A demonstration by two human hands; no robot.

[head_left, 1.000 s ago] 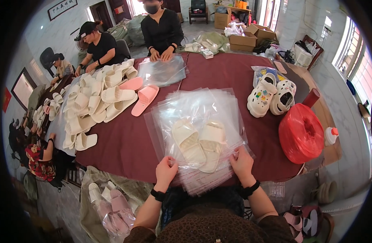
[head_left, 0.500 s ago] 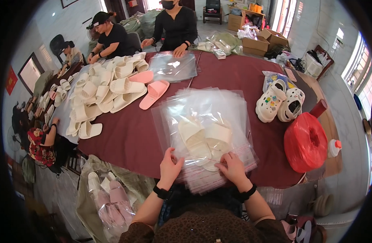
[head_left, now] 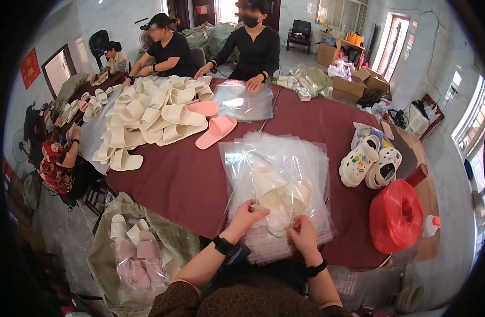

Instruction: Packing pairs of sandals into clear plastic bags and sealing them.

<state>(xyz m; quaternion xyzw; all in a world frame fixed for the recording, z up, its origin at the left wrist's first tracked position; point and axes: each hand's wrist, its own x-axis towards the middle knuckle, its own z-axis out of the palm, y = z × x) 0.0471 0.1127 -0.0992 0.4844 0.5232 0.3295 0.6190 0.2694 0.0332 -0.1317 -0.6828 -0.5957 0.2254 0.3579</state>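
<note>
A pair of cream slippers [head_left: 270, 182] lies inside a clear plastic bag [head_left: 241, 158], its flap end toward me. Under it spreads a stack of clear bags [head_left: 314, 156] on the dark red tablecloth. My left hand [head_left: 246, 219] is closed on the bag beside the slippers' near ends, fingers pointing inward. My right hand [head_left: 305, 232] pinches the bag's near right part, thumb and fingertips together. Both wrists wear black bands.
A heap of cream slippers [head_left: 158, 113] with a pink slipper [head_left: 217, 132] lies at the far left. White clogs [head_left: 358, 161] and a red plastic roll [head_left: 395, 216] stand at right. A sack [head_left: 102, 264] with bagged slippers sits below left. People work across the table.
My left hand has moved inward from the bag's left edge to the slippers' near ends. My right hand stays at the bag's near right part. The head view has shifted.
</note>
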